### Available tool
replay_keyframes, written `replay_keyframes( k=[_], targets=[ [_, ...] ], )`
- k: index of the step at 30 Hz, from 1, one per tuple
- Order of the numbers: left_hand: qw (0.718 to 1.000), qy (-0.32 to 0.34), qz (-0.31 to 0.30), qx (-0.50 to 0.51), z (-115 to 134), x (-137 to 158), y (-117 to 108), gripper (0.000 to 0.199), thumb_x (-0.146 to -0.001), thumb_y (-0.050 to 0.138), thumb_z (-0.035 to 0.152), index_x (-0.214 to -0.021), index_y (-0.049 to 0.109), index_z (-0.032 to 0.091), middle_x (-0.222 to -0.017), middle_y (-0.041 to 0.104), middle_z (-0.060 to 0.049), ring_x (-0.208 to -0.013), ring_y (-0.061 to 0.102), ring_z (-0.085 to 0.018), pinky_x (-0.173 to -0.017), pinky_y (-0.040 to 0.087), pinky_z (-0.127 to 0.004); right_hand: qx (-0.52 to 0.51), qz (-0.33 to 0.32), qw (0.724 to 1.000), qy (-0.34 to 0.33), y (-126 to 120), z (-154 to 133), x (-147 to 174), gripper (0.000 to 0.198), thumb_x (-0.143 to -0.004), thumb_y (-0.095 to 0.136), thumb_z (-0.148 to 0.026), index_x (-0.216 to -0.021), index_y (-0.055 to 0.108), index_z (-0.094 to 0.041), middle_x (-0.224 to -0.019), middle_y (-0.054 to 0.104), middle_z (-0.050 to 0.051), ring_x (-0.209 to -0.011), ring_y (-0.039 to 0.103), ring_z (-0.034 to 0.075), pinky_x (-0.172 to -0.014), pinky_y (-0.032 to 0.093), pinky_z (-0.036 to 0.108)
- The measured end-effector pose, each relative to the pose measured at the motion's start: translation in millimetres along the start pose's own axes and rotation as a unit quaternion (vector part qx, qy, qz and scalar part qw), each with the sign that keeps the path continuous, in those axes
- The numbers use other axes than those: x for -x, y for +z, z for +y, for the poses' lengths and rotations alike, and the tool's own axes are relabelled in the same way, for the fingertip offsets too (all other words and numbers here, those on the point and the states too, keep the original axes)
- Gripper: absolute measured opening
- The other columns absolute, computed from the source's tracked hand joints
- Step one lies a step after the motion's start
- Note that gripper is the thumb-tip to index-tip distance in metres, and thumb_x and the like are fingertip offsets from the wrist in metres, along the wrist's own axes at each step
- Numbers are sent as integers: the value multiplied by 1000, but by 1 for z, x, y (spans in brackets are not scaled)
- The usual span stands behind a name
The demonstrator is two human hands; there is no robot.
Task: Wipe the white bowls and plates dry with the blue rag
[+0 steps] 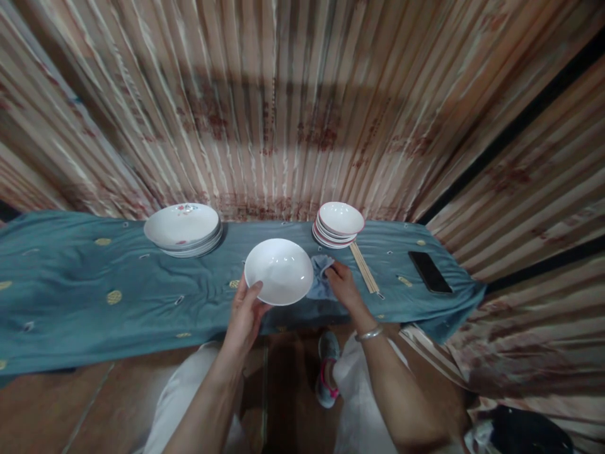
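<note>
A plain white bowl point(280, 272) is held up over the front of the table, its inside tilted toward me. My left hand point(246, 304) grips its lower left rim, thumb over the edge and fingers underneath. Just right of the bowl, my right hand point(341, 284) pinches a light blue cloth point(321, 287) that hangs down beside the rim. Whether the cloth touches the bowl I cannot tell. Behind my right hand stands a stack of red-rimmed white bowls point(339, 221). Several chopsticks point(363, 268) lie next to that stack.
A stack of white plates point(184, 228) with a floral print stands at the back left. On the right lies a black phone point(430, 272). A blue-green patterned cloth point(142, 315) covers the narrow table. Pleated curtains point(293, 113) hang close behind it and along the right.
</note>
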State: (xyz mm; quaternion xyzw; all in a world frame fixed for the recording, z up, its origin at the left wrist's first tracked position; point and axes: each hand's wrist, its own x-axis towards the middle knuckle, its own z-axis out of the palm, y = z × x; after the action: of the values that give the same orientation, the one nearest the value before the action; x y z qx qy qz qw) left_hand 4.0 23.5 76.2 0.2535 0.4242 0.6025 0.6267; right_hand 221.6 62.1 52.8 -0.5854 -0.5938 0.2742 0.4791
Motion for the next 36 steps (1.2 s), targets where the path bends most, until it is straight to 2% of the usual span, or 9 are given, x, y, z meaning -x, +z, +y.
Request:
replay_keyframes(
  k=[5, 7, 9, 14, 19, 21, 25, 31, 36],
  targets=[
    [1000, -9, -19, 12, -5, -2, 8, 68, -70, 72, 30, -134, 52, 26, -125, 65, -9, -94, 68, -23, -68, 59, -31, -100, -72, 991, 54, 1, -4, 4, 36, -79, 54, -51, -84, 67, -18, -76, 66, 2, -75, 59, 17, -73, 49, 30],
    [1000, -14, -22, 13, -8, -3, 13, 66, -70, 72, 30, -134, 52, 26, -125, 65, -9, -93, 68, -22, -67, 60, -30, -135, -97, 984, 63, 1, -5, 6, 35, -76, 60, -50, -90, 68, -19, -82, 68, 3, -81, 61, 19, -77, 50, 32],
    [999, -16, -29, 16, -10, -5, 20, 66, -71, 72, 30, -133, 53, 26, -126, 65, -9, -93, 68, -22, -67, 60, -30, -158, -93, 981, 64, 0, -4, 7, 34, -74, 61, -46, -94, 68, -19, -83, 69, 3, -83, 61, 19, -78, 50, 32],
    [998, -28, -55, 24, -15, -11, 42, 68, -71, 73, 34, -135, 51, 26, -131, 62, -10, -104, 66, -26, -73, 60, -34, -158, -10, 985, 73, -8, 2, 2, 27, -71, 57, -38, -84, 67, -17, -74, 65, 0, -69, 56, 16, -66, 47, 28],
    [996, -4, -83, 34, -21, -15, 68, 84, -71, 74, 35, -146, 35, 32, -146, 49, -8, -129, 50, -28, -90, 54, -39, -190, 68, 976, 87, -17, 3, -6, 26, -69, 57, -40, -80, 63, -18, -67, 62, -2, -61, 53, 14, -58, 45, 25],
    [994, 35, -103, 11, -25, -20, 79, 86, -70, 74, 34, -147, 35, 32, -149, 46, -7, -133, 46, -27, -97, 49, -38, -204, 97, 970, 86, -21, 2, -10, 27, -69, 56, -40, -83, 63, -18, -69, 63, -1, -63, 54, 14, -58, 45, 24],
    [978, 153, -119, -80, -35, -38, 95, 71, -71, 73, 34, -138, 49, 26, -145, 51, -6, -134, 44, -25, -107, 39, -36, -182, 158, 969, 58, -31, 3, -16, 22, -70, 57, -38, -78, 61, -19, -68, 61, -1, -64, 53, 14, -60, 44, 24],
    [955, 203, -127, -173, -44, -69, 110, 61, -74, 70, 34, -132, 56, 25, -134, 55, -8, -120, 53, -25, -96, 47, -36, -130, 199, 971, -3, -50, 11, -27, 32, -74, 54, -38, -97, 62, -17, -87, 67, 2, -75, 56, 16, -68, 46, 27],
    [934, 213, -148, -245, -39, -93, 128, 60, -77, 66, 39, -135, 54, 23, -138, 52, -10, -128, 46, -29, -105, 38, -42, -112, 213, 971, -3, -66, 14, -50, 49, -73, 55, -40, -115, 59, -15, -104, 69, 7, -87, 60, 19, -77, 48, 31]
  ],
)
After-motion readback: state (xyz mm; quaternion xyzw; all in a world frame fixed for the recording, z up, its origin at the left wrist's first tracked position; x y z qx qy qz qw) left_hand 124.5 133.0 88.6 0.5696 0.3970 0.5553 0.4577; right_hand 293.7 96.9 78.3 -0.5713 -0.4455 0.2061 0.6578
